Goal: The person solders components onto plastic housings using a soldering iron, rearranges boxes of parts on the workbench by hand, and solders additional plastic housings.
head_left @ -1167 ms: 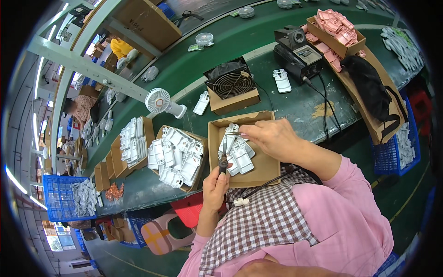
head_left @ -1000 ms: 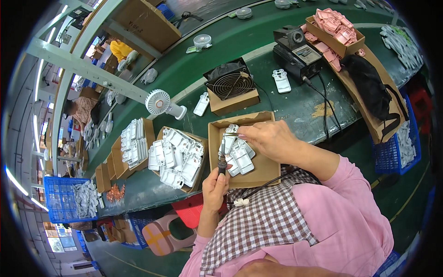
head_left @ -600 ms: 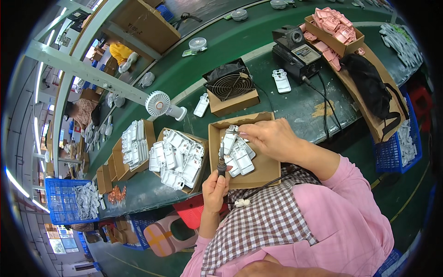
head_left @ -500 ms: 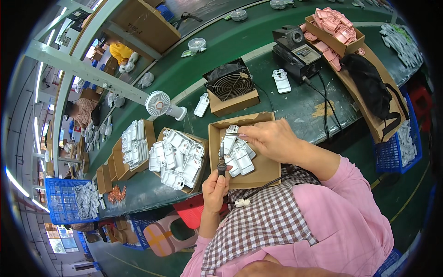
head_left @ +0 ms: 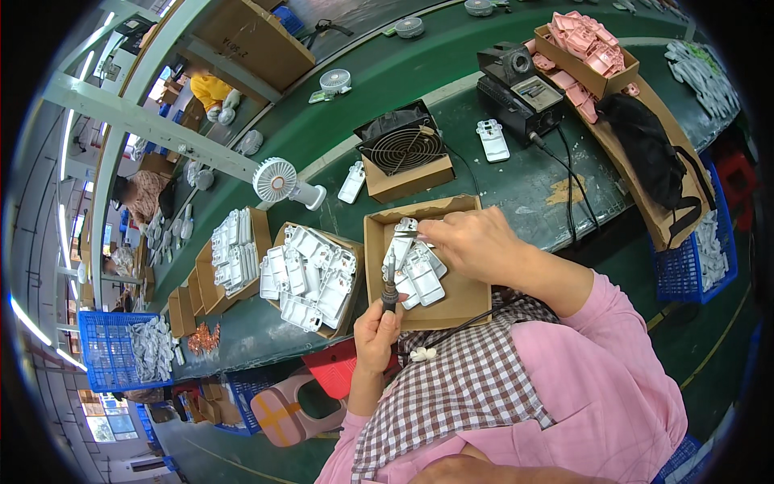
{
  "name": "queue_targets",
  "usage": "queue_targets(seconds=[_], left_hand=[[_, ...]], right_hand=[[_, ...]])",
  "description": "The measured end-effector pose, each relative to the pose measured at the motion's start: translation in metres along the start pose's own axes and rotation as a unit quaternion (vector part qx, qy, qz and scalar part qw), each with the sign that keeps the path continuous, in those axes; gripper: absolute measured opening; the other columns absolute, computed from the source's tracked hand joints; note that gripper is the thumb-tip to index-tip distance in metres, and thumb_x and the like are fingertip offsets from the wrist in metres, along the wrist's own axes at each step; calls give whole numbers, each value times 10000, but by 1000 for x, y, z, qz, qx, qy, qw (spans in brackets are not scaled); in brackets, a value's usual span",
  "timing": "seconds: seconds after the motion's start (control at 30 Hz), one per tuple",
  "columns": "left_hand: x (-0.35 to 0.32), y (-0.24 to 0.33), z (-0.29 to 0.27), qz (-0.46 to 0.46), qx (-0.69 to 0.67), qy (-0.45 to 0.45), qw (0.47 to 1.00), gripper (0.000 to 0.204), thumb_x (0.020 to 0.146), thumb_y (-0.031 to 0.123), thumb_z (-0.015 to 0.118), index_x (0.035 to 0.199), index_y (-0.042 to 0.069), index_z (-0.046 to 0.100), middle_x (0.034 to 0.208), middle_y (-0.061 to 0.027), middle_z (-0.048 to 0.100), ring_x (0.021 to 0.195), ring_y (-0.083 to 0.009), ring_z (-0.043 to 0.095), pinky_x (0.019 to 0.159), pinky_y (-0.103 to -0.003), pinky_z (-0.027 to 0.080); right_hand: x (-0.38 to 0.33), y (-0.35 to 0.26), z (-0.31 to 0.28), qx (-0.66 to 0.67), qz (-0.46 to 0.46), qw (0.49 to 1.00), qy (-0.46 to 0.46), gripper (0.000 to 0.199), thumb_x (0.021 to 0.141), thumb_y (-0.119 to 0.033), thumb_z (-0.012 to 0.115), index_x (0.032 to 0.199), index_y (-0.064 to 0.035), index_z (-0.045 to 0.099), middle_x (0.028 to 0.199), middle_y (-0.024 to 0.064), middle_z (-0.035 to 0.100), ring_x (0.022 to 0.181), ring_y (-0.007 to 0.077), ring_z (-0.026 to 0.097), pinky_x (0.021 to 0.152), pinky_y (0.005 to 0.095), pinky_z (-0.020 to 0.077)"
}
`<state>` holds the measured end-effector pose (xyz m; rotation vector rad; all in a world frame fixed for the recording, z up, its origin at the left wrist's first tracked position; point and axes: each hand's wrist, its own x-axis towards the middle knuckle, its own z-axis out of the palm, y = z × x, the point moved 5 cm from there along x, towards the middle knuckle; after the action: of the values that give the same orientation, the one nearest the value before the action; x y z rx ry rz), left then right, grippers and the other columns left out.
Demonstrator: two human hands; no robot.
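My left hand (head_left: 376,337) is closed round the handle of a soldering iron (head_left: 390,292), its tip pointing up and away over an open cardboard box (head_left: 468,305). Inside that box lie several white plastic housings (head_left: 425,278). My right hand (head_left: 470,244) is pinched on thin dark tweezers (head_left: 409,234), held above the uppermost housing (head_left: 403,232) near the iron's tip. Whether the iron or the tweezers touch that housing I cannot tell. The iron's black cable (head_left: 476,317) runs off to the right across the apron.
Left of the box, another box (head_left: 352,302) is heaped with white housings. Beyond stand a caged fan (head_left: 403,149), a white handheld fan (head_left: 276,181) and a black soldering station (head_left: 520,97). Pink parts (head_left: 584,44) fill a box far right. Small fans (head_left: 335,80) sit on the green belt.
The soldering iron has tilted slightly, and its tip has shifted a little. My right hand stays nearly in place. Small fans on the belt have slid slightly left.
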<state>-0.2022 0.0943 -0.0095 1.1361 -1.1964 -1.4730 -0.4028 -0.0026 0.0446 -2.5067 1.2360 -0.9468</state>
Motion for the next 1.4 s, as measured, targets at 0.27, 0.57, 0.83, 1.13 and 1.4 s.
queue_targets(seconds=[0.27,0.57,0.83,1.13,1.4], left_hand=[[2,-3,-2,-9,1,17,1000,366,991,231,480,1198,-70,506,718,45,423,522,-1,294,453,-170,211],[3,-4,-2,-18,-5,16,1000,383,989,235,487,1218,-71,502,718,45,423,524,0,297,451,-169,214],[2,-5,-2,-17,7,22,1000,377,988,230,486,1232,-58,506,720,47,434,536,-4,308,458,-171,219],[1,-3,-1,5,33,16,999,361,988,214,482,1210,-68,518,720,46,434,542,-7,312,467,-172,228],[3,-3,-1,-17,14,25,999,364,988,215,481,1210,-71,516,719,45,433,542,-4,311,467,-171,224]], right_hand=[[0,-1,-6,51,11,997,49,192,845,-220,643,1018,-138,656,641,72,611,554,245,607,437,374,424],[1,-7,-13,68,-1,996,62,126,871,-237,614,915,-119,612,600,77,606,543,261,618,438,385,445],[-1,-6,-10,45,2,998,40,192,825,-229,671,997,-143,670,641,55,618,546,225,611,429,357,427],[0,5,-1,-21,-5,999,41,167,811,-192,672,969,-145,645,595,53,572,518,231,594,409,363,418],[2,-1,-16,31,-8,998,60,162,817,-199,671,963,-138,637,584,54,564,514,233,590,414,362,417]])
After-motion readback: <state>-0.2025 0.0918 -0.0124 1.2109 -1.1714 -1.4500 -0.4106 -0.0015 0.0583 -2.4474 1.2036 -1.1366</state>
